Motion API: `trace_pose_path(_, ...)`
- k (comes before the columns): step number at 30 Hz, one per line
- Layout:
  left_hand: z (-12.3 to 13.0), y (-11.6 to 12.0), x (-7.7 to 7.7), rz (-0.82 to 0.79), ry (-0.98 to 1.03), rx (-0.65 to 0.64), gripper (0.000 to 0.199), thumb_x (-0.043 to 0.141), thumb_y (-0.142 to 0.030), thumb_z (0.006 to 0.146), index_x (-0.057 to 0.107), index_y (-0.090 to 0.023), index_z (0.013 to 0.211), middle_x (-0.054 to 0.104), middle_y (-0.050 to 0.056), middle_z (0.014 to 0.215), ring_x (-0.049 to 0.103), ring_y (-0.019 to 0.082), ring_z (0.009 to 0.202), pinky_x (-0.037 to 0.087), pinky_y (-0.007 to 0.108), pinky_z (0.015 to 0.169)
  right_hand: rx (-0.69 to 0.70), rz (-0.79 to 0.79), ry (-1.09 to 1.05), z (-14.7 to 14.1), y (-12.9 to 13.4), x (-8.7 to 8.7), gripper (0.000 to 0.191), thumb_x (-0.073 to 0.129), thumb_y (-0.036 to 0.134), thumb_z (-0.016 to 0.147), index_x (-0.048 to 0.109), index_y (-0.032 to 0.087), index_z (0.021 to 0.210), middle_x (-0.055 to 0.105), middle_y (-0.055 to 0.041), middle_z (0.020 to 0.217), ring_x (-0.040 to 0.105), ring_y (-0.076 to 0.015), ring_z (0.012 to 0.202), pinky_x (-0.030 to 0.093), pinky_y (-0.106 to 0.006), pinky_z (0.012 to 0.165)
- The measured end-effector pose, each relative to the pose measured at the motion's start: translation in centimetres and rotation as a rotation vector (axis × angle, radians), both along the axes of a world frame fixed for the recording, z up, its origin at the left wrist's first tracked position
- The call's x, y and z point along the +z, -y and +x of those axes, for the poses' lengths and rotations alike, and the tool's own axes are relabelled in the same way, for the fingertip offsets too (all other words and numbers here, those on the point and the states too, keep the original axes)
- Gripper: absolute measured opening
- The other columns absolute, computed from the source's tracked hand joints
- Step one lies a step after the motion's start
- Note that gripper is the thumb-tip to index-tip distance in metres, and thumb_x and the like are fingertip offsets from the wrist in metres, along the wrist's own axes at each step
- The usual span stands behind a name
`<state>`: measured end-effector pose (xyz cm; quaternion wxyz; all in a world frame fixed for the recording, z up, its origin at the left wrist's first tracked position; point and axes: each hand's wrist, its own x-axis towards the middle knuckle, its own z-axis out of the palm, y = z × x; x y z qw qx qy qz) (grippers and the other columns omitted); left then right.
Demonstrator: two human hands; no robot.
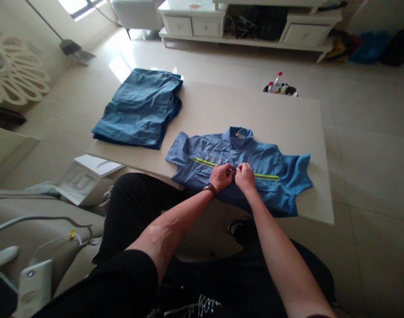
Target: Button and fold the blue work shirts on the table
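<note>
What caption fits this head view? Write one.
Left hand and right hand pinch the front of a blue work shirt with reflective stripes on a pale table.

Two bare hands show: one left hand (221,176) and one right hand (245,177), with one brown-strapped wristwatch (210,190) on the left wrist. At 12 o'clock lies one pale blue work shirt (264,161) with two yellow-green reflective strips (205,162), on one beige rectangular tabletop (255,110). At 11 o'clock sits one folded dark blue garment pile (139,108). Farther off, two red-capped plastic bottles (277,81) stand at 1 o'clock, and three white cabinet drawers (206,26) sit at 12 o'clock.
</note>
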<state>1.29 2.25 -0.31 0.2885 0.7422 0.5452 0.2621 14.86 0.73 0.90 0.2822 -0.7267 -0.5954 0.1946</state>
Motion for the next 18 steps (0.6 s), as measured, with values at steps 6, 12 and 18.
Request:
trace_pose_path(6, 0.1, 0.0, -0.2, 0.022, -0.011, 0.003, 0.007, 0.068, -0.028, 0.09, 0.07, -0.022, 0.095, 0.075, -0.001, 0.077, 0.067, 0.018, 0.074, 0.044, 0.033, 0.085, 0.003, 0.057, -0.032, 0.0, 0.1, 0.1, 0.011, 0.048, 0.017, 0.091, 0.049, 0.025, 0.083, 0.06, -0.0107, 0.094, 0.056, -0.0265, 0.09, 0.047, -0.039, 0.087)
trace_pose_path(12, 0.0, 0.1, 0.4, 0.034, -0.072, -0.013, 0.029, 0.059, -0.037, 0.098, 0.064, -0.021, 0.075, 0.069, 0.001, 0.07, 0.059, 0.016, 0.066, 0.042, 0.033, 0.081, 0.102, 0.091, -0.073, 0.1, 0.0, 0.8, 0.013, 0.047, 0.015, 0.091, 0.05, 0.025, 0.084, 0.059, -0.01, 0.094, 0.057, -0.0265, 0.09, 0.048, -0.04, 0.087)
trace_pose_path(18, 0.0, 0.1, 0.5, 0.031, -0.135, -0.034, 0.026, 0.059, -0.035, 0.099, 0.064, -0.021, 0.078, 0.069, 0.003, 0.072, 0.06, 0.018, 0.068, 0.042, 0.034, 0.08, 0.198, 0.091, -0.04, 0.5, 0.0, 1.3, 0.012, 0.047, 0.014, 0.09, 0.051, 0.024, 0.085, 0.059, -0.0104, 0.095, 0.057, -0.0272, 0.089, 0.049, -0.041, 0.086)
